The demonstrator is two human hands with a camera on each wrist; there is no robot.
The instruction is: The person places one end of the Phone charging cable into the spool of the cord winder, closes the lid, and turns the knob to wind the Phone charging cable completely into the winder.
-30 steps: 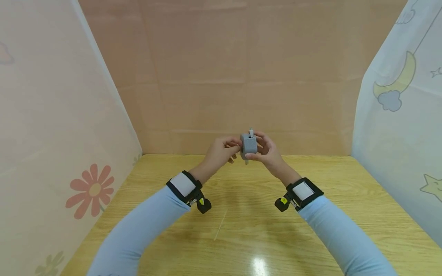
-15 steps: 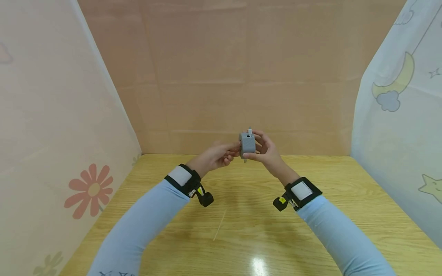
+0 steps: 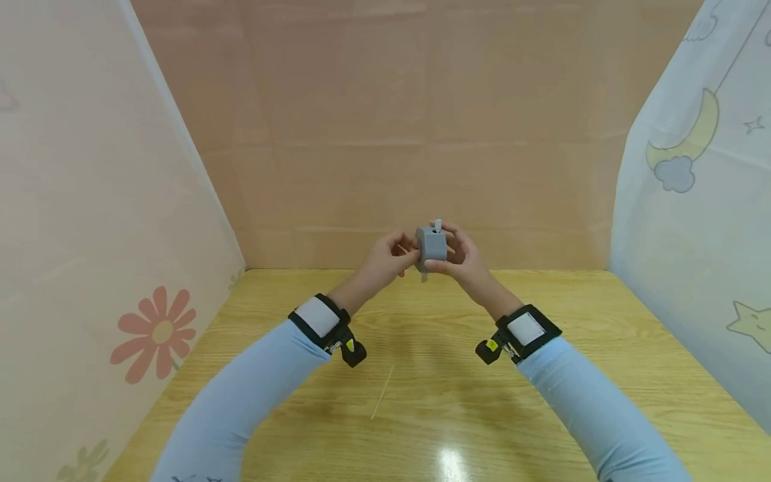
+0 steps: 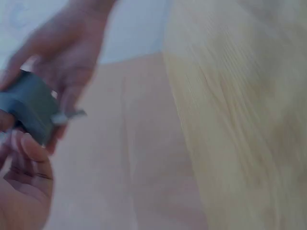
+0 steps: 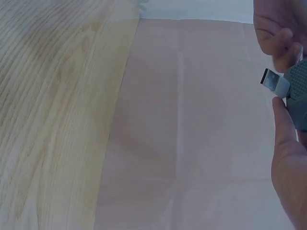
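Head view: both hands are lifting slightly versus a second ago, right hand [image 3: 460,258] and left hand [image 3: 388,258] pinching the grey block [image 3: 432,245] with its white peg [image 3: 438,224], above the wooden table [image 3: 578,348].

Rt hand [image 5: 288,143] fingers on grey block [image 5: 300,79] (edge only), wood table [image 5: 53,110]

Both hands have lifted the grey block [image 3: 432,245] slightly higher.
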